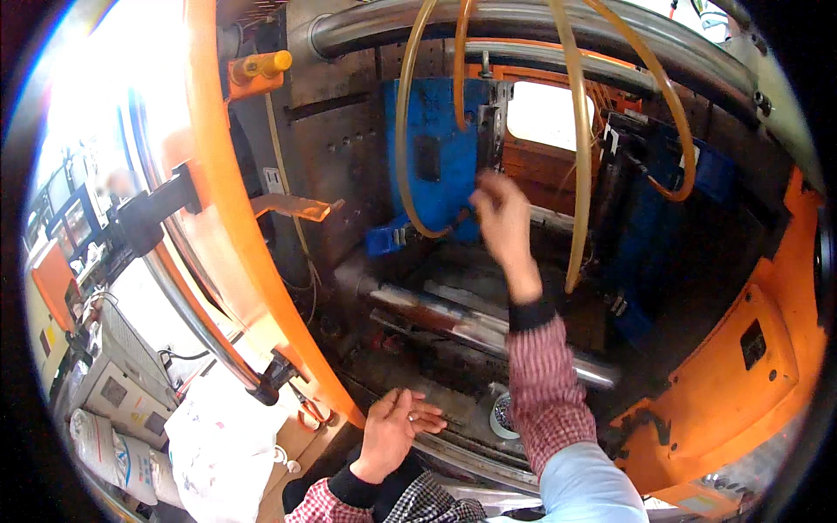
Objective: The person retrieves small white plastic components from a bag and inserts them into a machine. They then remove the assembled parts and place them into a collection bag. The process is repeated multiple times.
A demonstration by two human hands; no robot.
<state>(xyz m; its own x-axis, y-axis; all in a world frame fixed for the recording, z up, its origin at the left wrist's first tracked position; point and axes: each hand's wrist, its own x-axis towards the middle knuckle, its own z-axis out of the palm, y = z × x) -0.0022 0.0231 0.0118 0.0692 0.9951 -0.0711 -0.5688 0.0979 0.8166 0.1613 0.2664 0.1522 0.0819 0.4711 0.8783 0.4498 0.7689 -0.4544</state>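
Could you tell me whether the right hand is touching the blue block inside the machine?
Cannot tell. In the head view the right hand overlaps the edge of the blue block, but the hand is blurred and no plain contact or gap shows.

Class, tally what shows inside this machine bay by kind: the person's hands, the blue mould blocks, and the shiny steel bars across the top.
Hands: 2, left hand and right hand
Blue mould blocks: 2, left block and right block
Steel bars across the top: 2, upper bar and lower bar
Total: 6
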